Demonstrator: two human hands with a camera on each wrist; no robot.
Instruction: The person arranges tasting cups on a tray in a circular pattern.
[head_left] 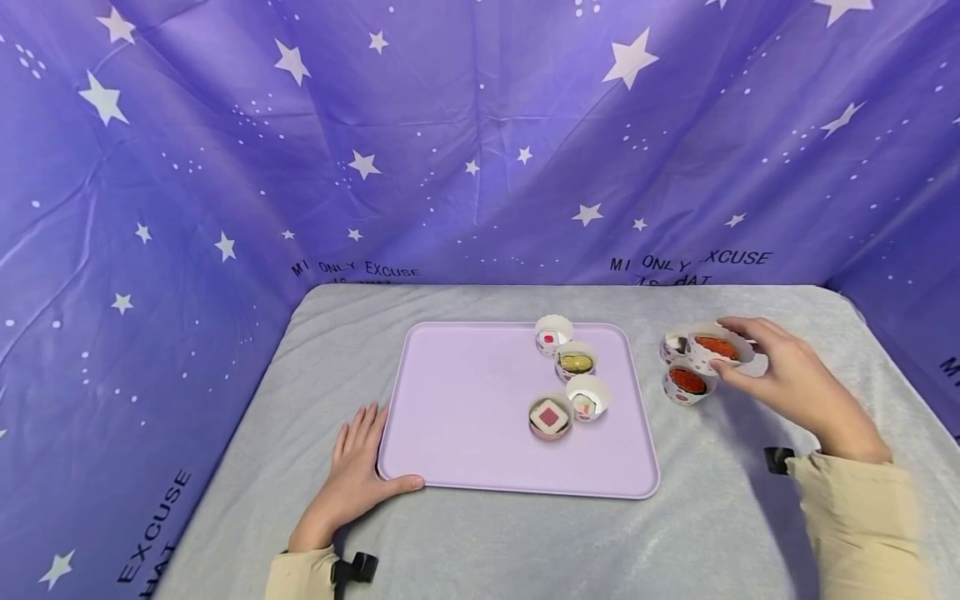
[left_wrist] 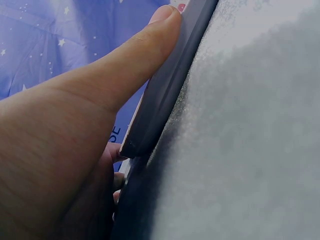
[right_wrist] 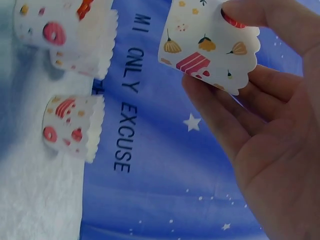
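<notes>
My right hand (head_left: 798, 387) pinches a printed paper baking cup (right_wrist: 207, 50) between thumb and fingers, raised over the other cups. An orange-topped sushi piece (head_left: 716, 347) lies in it. Just below stand a cup with a red-topped piece (head_left: 687, 382) and, partly hidden, another cup (head_left: 670, 347). The right wrist view also shows a cup (right_wrist: 72, 127) standing apart from those two. My left hand (head_left: 357, 462) rests at the near left corner of the lilac tray (head_left: 465, 375), fingers straight along its left side, thumb (left_wrist: 162, 30) on its front rim.
On the tray's right half stand several cups: one with a small red-centred piece (head_left: 550, 337), one with a yellow piece (head_left: 576, 363), one with a white-and-pink piece (head_left: 584, 406) and one with a square-centred roll (head_left: 549, 417). Grey cloth (head_left: 510, 542) covers the table; starry purple curtains (head_left: 480, 142) surround it.
</notes>
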